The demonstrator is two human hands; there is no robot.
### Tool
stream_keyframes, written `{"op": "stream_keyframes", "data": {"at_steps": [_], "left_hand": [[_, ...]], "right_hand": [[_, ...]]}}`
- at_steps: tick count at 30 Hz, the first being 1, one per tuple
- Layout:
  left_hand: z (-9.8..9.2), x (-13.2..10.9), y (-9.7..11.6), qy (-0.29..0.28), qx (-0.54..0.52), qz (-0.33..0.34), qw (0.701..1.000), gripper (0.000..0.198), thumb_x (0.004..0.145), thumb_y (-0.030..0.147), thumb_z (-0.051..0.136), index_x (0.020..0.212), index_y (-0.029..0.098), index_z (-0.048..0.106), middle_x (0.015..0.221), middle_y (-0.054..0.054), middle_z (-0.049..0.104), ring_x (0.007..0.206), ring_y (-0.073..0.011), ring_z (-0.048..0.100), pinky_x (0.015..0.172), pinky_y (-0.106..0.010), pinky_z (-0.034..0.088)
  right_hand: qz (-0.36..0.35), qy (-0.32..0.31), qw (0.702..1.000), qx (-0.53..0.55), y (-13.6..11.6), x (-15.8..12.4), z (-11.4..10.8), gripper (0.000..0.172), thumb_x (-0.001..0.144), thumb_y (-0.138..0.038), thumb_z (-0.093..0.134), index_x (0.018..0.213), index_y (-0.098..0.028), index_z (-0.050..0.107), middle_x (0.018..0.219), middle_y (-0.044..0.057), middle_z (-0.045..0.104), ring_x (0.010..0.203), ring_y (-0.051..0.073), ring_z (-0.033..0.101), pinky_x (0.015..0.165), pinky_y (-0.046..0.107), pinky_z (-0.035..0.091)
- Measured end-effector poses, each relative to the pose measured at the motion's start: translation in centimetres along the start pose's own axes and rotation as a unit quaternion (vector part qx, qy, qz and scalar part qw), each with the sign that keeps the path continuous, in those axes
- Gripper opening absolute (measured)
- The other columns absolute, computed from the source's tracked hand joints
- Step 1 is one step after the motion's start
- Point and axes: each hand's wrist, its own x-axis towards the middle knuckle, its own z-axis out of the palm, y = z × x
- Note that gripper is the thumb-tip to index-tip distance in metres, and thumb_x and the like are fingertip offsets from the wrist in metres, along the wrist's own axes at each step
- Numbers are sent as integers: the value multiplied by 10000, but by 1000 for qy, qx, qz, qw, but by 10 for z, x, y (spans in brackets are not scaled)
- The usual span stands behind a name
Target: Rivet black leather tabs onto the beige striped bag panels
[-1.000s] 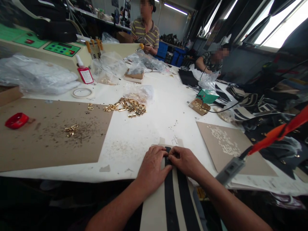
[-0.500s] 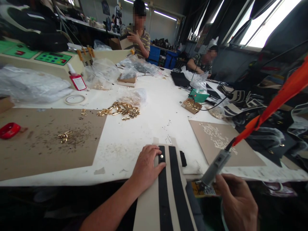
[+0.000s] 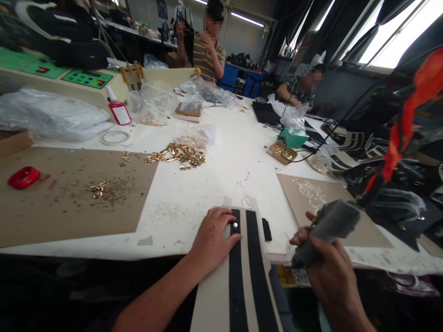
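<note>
My left hand [image 3: 215, 233] lies flat over the left edge of a long beige panel [image 3: 211, 302] with two black stripes. Its fingers and thumb are spread to either side of a shiny metal stud [image 3: 235, 225] on the left stripe. The panel's far end is on the table and its near part reaches down toward me. To the right, my right hand [image 3: 334, 265] is wrapped around a grey power screwdriver [image 3: 332, 221], blurred by motion, above the table's front edge. An orange cord [image 3: 398, 133] runs up from the tool. Its tip points down-left and is indistinct.
Gold buckles [image 3: 187, 154] are heaped mid-table. A brown board [image 3: 76, 216] at left bears gold pieces beside a red tape roll [image 3: 24, 177]. Small pale pieces lie on the right board [image 3: 367, 230]. Two people sit across the table; a green box [image 3: 294, 138] stands at right.
My right hand has moved up and closed around the screwdriver, which has swung up and to the right. My left hand remains on the panel. The far co-worker has raised a dark item.
</note>
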Motion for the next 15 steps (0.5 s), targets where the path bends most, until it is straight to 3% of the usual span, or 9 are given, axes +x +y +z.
{"op": "stream_keyframes", "data": {"at_steps": [3, 7, 11, 15], "left_hand": [[0, 2, 0, 4, 0, -4, 1000, 348, 765, 144, 816, 1076, 208, 673, 1259, -66, 628, 1267, -264, 518, 1119, -473, 453], [-1, 3, -3, 16, -10, 4, 1000, 387, 734, 140, 853, 1068, 211, 671, 1241, -67, 633, 1249, -268, 527, 1108, -478, 462], [0, 4, -5, 26, -23, 13, 999, 381, 749, 162, 851, 1083, 200, 672, 1237, -79, 626, 1242, -272, 528, 1098, -492, 466], [-1, 4, -6, 16, -29, 4, 999, 410, 721, 131, 857, 1081, 186, 669, 1239, -80, 624, 1248, -269, 523, 1093, -473, 464]], "right_hand": [[-44, -55, 992, 102, -17, 12, 51, 387, 859, -347, 767, 1174, -218, 584, 707, -39, 558, 660, 132, 568, 688, 283, 505], [-57, -158, 980, 103, -11, 28, 104, 385, 881, -360, 779, 1179, -221, 578, 795, -8, 622, 784, 158, 642, 793, 329, 543], [-62, -163, 980, 93, 7, 33, 129, 284, 887, -357, 782, 1035, -203, 594, 721, -29, 573, 630, 120, 571, 640, 274, 498], [-60, -165, 978, 112, 17, 35, 138, 265, 901, -336, 771, 869, -192, 551, 654, -43, 516, 568, 101, 519, 582, 258, 456]]}}
